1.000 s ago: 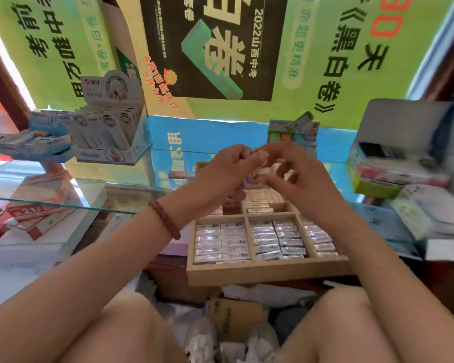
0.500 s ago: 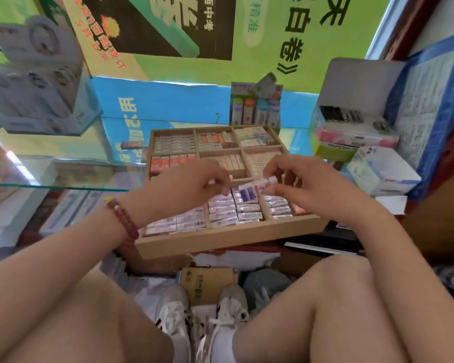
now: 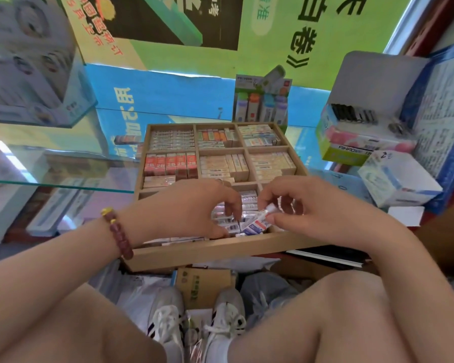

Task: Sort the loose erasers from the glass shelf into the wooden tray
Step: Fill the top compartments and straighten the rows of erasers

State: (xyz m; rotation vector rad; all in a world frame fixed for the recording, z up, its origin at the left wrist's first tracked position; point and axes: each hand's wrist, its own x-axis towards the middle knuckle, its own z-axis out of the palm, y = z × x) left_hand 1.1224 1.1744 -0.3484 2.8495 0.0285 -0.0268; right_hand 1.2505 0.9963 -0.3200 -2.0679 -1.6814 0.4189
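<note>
The wooden tray point(image 3: 210, 254) beside the glass shelf point(image 3: 63, 179), both hands over its near row.
Green box point(image 3: 349, 150) reads "AIHAO", red erasers point(image 3: 171, 163) "2B". The right hand point(image 3: 312, 205) has its grip pinched on a wrapped eraser point(image 3: 254, 226) over the front-middle compartment; the left hand point(image 3: 194, 208) curls there, grip unclear.

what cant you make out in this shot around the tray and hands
Head view only:
- Left hand: its curled fingers hide whether it holds anything.
- Eraser pinched by the right hand: print too small to read.
- Near row of the wooden tray: mostly covered by both hands.
- Display box at upper left: motion-blurred.
- Glass shelf: reflections blur what lies on it.
</note>
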